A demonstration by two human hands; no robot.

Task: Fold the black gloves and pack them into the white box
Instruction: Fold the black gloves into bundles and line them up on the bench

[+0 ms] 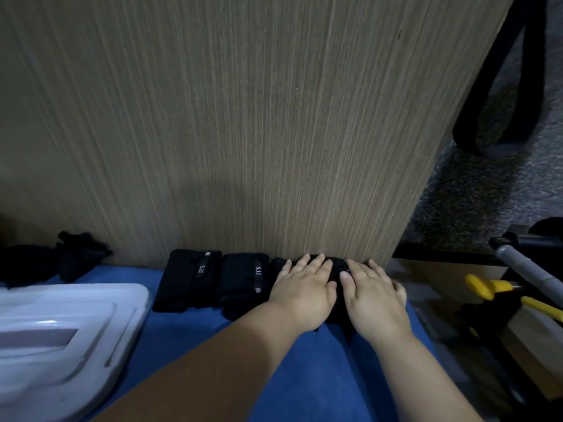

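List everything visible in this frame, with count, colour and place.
folded gloves: two, black, side by side on the blue cloth against the wooden panel
glove under the hands: one, black, right of the folded two
unfolded gloves: a heap, black, count unclear, far left
white box: one, white, lower left
blue cloth: one, blue, beneath everything
wooden panel: one, light brown, behind
yellow-handled tool: one, yellow and black, far right
left hand: flat on the glove
right hand: flat on the glove
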